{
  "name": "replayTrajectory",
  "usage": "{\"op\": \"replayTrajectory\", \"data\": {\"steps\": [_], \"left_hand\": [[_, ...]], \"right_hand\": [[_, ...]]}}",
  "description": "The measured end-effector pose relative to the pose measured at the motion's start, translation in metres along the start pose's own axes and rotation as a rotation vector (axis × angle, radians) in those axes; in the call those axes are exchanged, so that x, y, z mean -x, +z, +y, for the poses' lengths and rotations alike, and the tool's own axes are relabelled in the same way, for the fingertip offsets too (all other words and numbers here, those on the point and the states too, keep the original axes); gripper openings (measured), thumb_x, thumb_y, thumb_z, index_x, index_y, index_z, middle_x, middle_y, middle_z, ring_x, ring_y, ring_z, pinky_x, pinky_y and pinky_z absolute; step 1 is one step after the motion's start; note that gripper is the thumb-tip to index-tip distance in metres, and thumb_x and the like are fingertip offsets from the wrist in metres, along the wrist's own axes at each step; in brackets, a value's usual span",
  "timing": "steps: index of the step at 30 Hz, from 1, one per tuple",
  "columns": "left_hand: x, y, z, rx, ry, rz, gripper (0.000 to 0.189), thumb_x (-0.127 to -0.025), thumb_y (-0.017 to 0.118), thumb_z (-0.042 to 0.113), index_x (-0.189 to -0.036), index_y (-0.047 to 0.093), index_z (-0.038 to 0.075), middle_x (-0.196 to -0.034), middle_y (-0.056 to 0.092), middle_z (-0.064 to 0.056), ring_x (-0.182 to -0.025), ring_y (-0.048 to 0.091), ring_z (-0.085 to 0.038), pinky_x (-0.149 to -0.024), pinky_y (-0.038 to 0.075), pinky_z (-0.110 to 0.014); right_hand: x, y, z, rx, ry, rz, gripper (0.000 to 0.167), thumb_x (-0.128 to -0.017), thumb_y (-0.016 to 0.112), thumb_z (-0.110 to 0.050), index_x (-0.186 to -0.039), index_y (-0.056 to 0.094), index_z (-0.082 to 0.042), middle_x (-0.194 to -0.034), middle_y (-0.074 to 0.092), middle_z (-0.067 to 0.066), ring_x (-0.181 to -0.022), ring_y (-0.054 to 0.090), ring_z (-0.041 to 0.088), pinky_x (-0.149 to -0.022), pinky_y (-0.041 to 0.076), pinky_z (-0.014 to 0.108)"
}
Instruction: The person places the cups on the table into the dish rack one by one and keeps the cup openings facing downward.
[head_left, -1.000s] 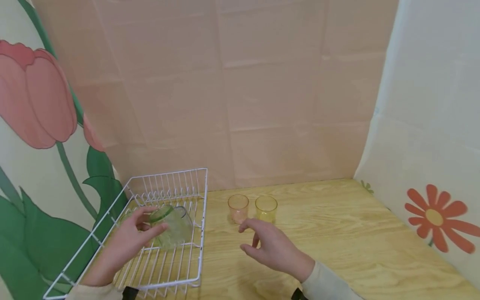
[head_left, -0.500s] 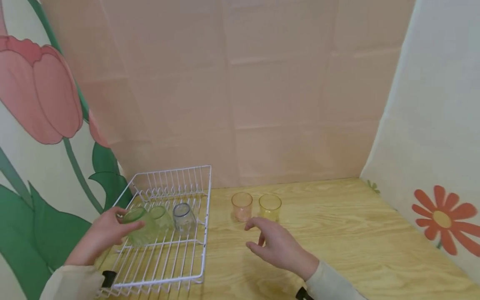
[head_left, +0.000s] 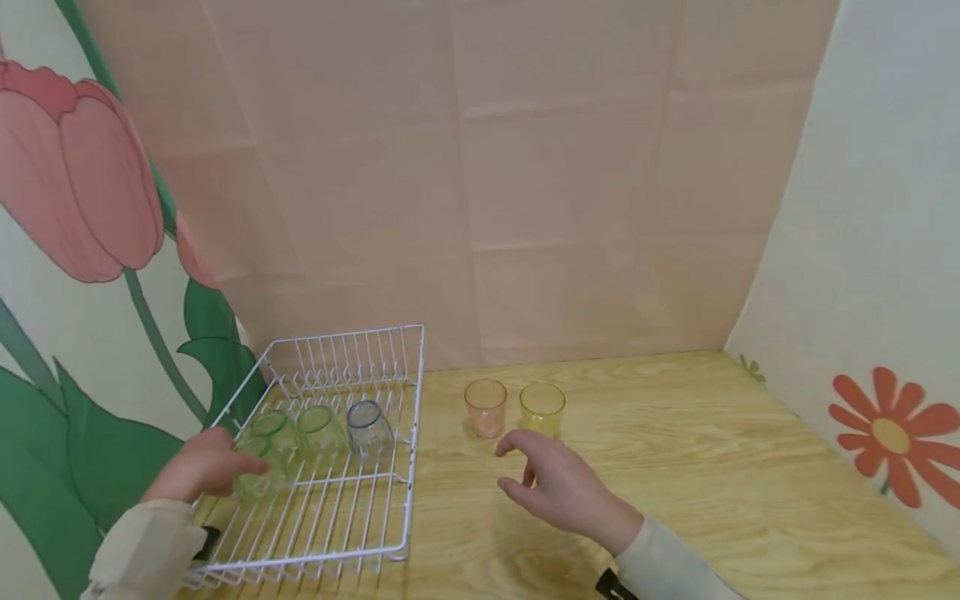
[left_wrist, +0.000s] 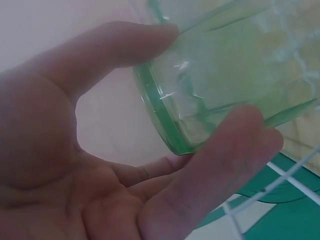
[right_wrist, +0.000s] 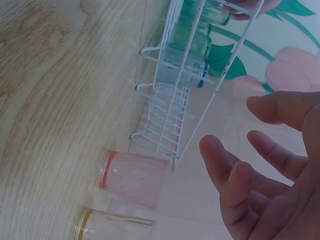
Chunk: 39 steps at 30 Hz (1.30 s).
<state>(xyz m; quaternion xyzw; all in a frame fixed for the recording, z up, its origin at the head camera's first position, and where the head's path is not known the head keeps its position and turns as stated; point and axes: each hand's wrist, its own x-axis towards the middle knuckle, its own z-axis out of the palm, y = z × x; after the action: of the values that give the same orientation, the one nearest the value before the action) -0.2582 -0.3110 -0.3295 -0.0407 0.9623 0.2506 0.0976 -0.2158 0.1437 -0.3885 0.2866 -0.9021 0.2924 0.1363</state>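
Note:
At the left of the white wire dish rack (head_left: 405, 500), my left hand (head_left: 198, 467) grips a clear green glass (head_left: 258, 483). Thumb and fingers lie on opposite sides of that green glass (left_wrist: 215, 80), near its thick base, which points towards the palm. Just beyond it in the rack stand two more green glasses, one behind (head_left: 279, 433) and one to the right (head_left: 321, 437), then a blue-tinted glass (head_left: 370, 433), all base up. My right hand (head_left: 562, 483) hovers over the table with loosely bent fingers, holding nothing. Past its fingertips are a pink glass (head_left: 486, 412) and a yellow glass (head_left: 542, 408), both upright.
The wood-grain table (head_left: 675, 467) runs right of the rack to a white wall cover with a red flower (head_left: 888, 433). A plain beige sheet (head_left: 562, 208) hangs behind. A tulip-printed cover (head_left: 82, 183) borders the rack's left side.
My left hand has carried the green glass leftward and down within the rack, uncovering the blue-tinted and other green glasses. My right hand has barely moved; the head view has shifted slightly.

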Motion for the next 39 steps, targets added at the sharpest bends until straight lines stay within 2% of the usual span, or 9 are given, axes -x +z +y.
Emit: {"op": "replayTrajectory", "data": {"steps": [8,15,23,31,36,39], "left_hand": [[-0.011,0.007,-0.013,0.01,-0.052,-0.069,0.038,-0.082,0.076,0.03,-0.073,0.047,0.007,-0.075,0.054,-0.009,-0.068,0.061,-0.022,-0.065,0.052,-0.037],[-0.017,0.01,-0.019,0.054,-0.062,-0.062,0.041,-0.079,0.078,0.024,-0.077,0.042,0.005,-0.077,0.049,-0.011,-0.065,0.061,-0.022,-0.061,0.05,-0.033],[-0.017,0.013,-0.025,0.069,-0.056,-0.037,0.036,-0.076,0.079,0.018,-0.077,0.047,0.003,-0.075,0.049,-0.009,-0.062,0.06,-0.02,-0.059,0.052,-0.032],[-0.017,0.015,-0.027,0.082,-0.042,-0.029,0.036,-0.076,0.079,0.016,-0.077,0.045,0.004,-0.077,0.046,-0.009,-0.063,0.057,-0.02,-0.06,0.055,-0.032],[-0.016,0.015,-0.025,0.093,-0.039,-0.045,0.04,-0.077,0.078,0.015,-0.086,0.045,-0.004,-0.083,0.045,-0.015,-0.073,0.056,-0.025,-0.064,0.057,-0.035],[-0.016,0.014,-0.024,0.108,-0.054,-0.082,0.057,-0.079,0.078,0.016,-0.105,0.042,-0.019,-0.1,0.048,-0.032,-0.087,0.058,-0.035,-0.07,0.058,-0.038]], "right_hand": [[0.001,0.0,0.002,0.014,0.005,-0.007,0.028,-0.088,0.076,-0.02,-0.112,0.062,-0.018,-0.105,0.066,-0.007,-0.064,0.05,-0.005,-0.061,0.044,0.022],[-0.001,-0.001,0.001,-0.014,0.019,-0.042,0.025,-0.091,0.075,-0.021,-0.112,0.062,-0.02,-0.104,0.066,-0.006,-0.063,0.05,-0.004,-0.057,0.044,0.022],[0.0,0.002,-0.001,-0.03,0.026,-0.065,0.026,-0.09,0.075,-0.02,-0.112,0.061,-0.02,-0.104,0.065,-0.007,-0.065,0.051,-0.004,-0.057,0.044,0.022],[-0.002,0.002,0.004,0.0,0.045,-0.072,0.023,-0.089,0.075,-0.02,-0.109,0.063,-0.019,-0.103,0.071,-0.001,-0.061,0.052,-0.004,-0.056,0.046,0.022],[-0.005,0.0,0.01,0.052,0.117,-0.085,0.022,-0.089,0.074,-0.022,-0.108,0.063,-0.018,-0.097,0.074,0.003,-0.058,0.055,-0.001,-0.052,0.046,0.024],[-0.008,-0.002,0.015,0.072,0.198,-0.065,0.02,-0.089,0.074,-0.022,-0.105,0.064,-0.018,-0.091,0.073,0.0,-0.059,0.057,0.004,-0.052,0.046,0.028]]}}
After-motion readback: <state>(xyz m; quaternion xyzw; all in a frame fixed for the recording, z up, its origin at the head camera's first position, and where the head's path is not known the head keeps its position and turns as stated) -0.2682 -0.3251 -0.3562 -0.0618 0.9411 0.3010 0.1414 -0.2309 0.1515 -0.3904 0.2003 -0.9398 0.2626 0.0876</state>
